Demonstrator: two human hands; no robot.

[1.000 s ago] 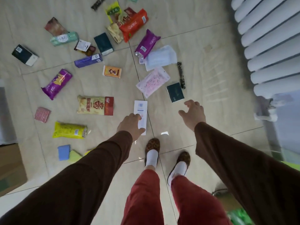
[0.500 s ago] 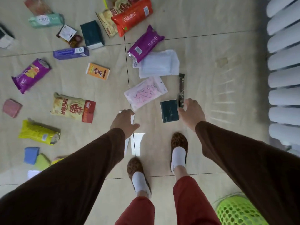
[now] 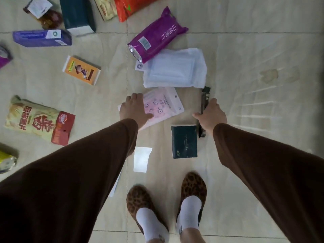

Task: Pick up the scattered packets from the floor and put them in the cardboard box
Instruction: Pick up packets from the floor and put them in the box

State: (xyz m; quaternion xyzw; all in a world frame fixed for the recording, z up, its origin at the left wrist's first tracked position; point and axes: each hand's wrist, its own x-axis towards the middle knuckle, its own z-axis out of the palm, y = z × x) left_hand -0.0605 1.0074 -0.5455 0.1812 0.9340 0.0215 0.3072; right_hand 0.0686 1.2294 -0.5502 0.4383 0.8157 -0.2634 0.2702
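Left hand (image 3: 134,111) resting flat on pink packet (image 3: 163,106), right hand (image 3: 211,116) apparently gripping dark stick packet (image 3: 204,102), tiled floor (image 3: 245,58).

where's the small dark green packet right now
In the head view, the small dark green packet lies flat on the floor right of centre, just below the right hand, ahead of the slippers.

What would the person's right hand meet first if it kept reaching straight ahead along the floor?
Probably the narrow dark stick packet: the right hand already lies over its middle. Whether the fingers touch it yet is unclear from above.
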